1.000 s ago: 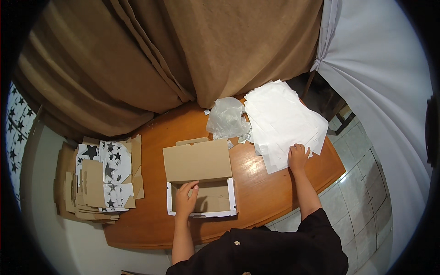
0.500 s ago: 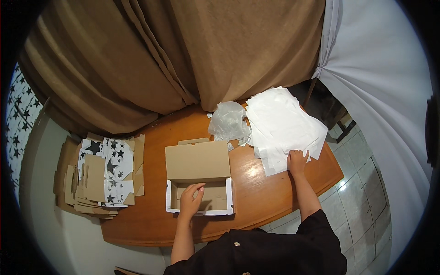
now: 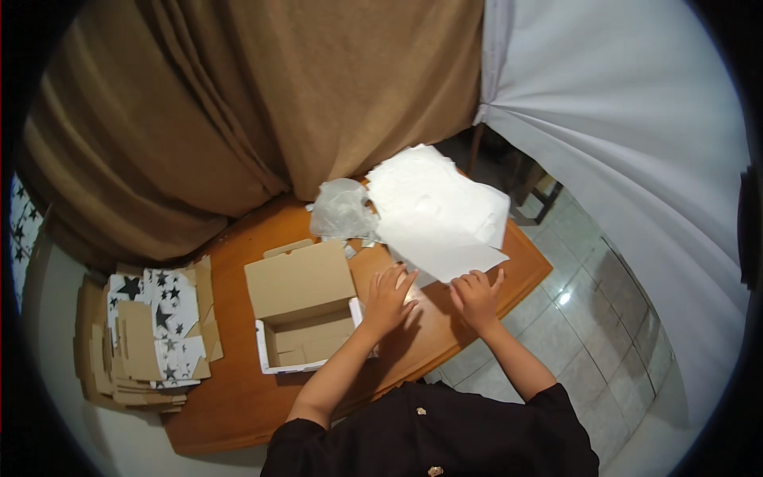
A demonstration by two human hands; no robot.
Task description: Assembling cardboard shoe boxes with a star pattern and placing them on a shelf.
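A stack of thin white paper sheets [image 3: 425, 187] lies on the right of the wooden table. One sheet of white paper [image 3: 449, 250] is drawn toward me, skewed off the pile. My right hand [image 3: 477, 304] pinches its near edge, with the little finger sticking out. My left hand [image 3: 387, 302] hovers beside the same edge, fingers apart and holding nothing. Left of that hand stands an open cardboard box [image 3: 306, 338], white outside and brown inside. Its brown lid [image 3: 300, 280] is tipped back, and nothing shows inside it.
A crumpled translucent plastic bag [image 3: 340, 208] with small packets around it sits between box and paper. Flattened cartons [image 3: 163, 326], some with black stars, are piled at the table's left end. Brown curtains [image 3: 238, 103] hang behind; a white cloth [image 3: 604, 95] hangs at right.
My left hand has moved right, from over the box to the paper. A sheet has been pulled toward me by my right hand. The whole view has shifted.
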